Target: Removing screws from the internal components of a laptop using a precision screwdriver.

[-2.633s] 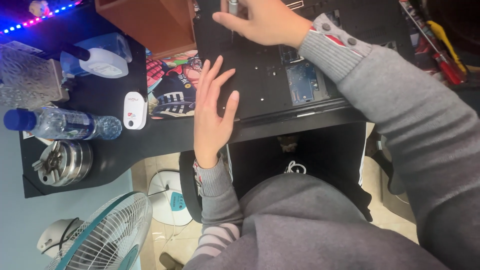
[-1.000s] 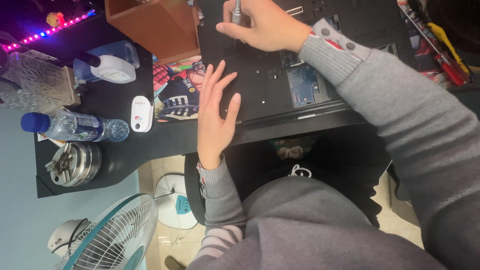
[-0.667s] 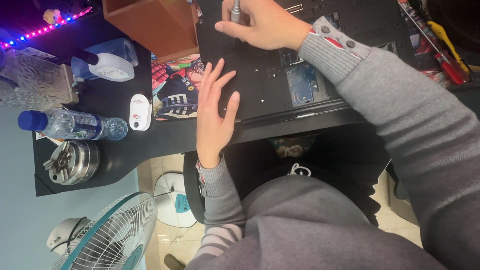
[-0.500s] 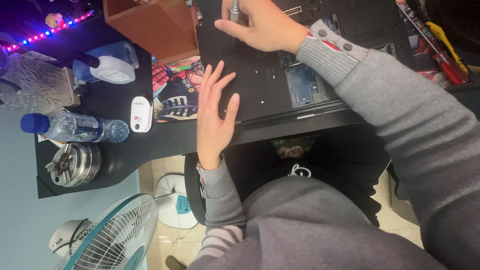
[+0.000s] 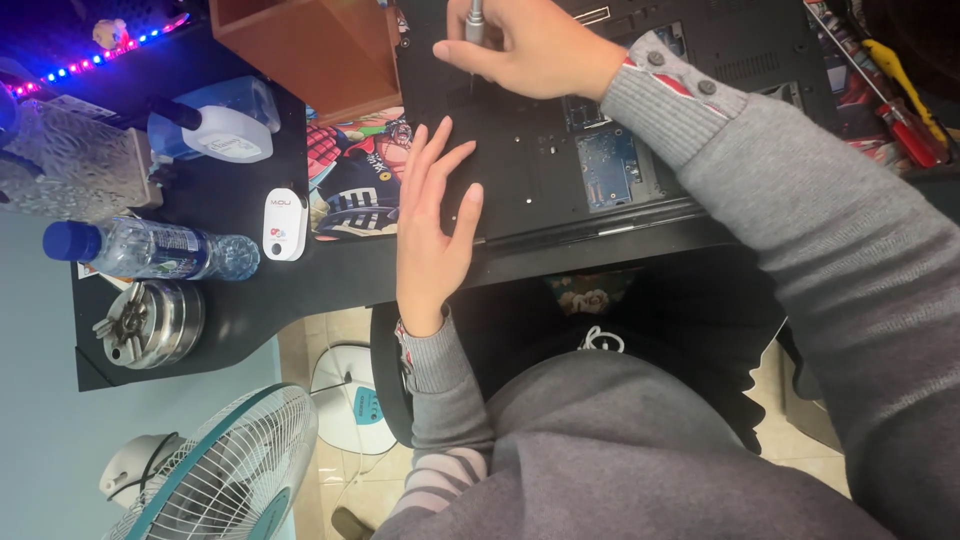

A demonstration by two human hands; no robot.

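Observation:
A black laptop (image 5: 560, 170) lies bottom-up on the dark desk, with a small open bay showing a blue circuit board (image 5: 612, 165). My left hand (image 5: 432, 225) rests flat on the laptop's near left corner, fingers spread, holding nothing. My right hand (image 5: 535, 48) is closed around a silver-handled screwdriver (image 5: 474, 18) that stands upright with its tip on the laptop's far left part. Both arms wear grey sleeves.
Left of the laptop lie a colourful cartoon mat (image 5: 350, 180), a small white device (image 5: 285, 224), a water bottle (image 5: 150, 250), a metal chuck (image 5: 150, 322) and a white pump bottle (image 5: 215, 130). A brown box (image 5: 310, 50) stands behind. Red-handled tools (image 5: 900, 110) lie right; a fan (image 5: 225, 470) stands below.
The view has shifted slightly. My right hand has stayed on the screwdriver with small turns, and my left hand has stayed flat on the laptop.

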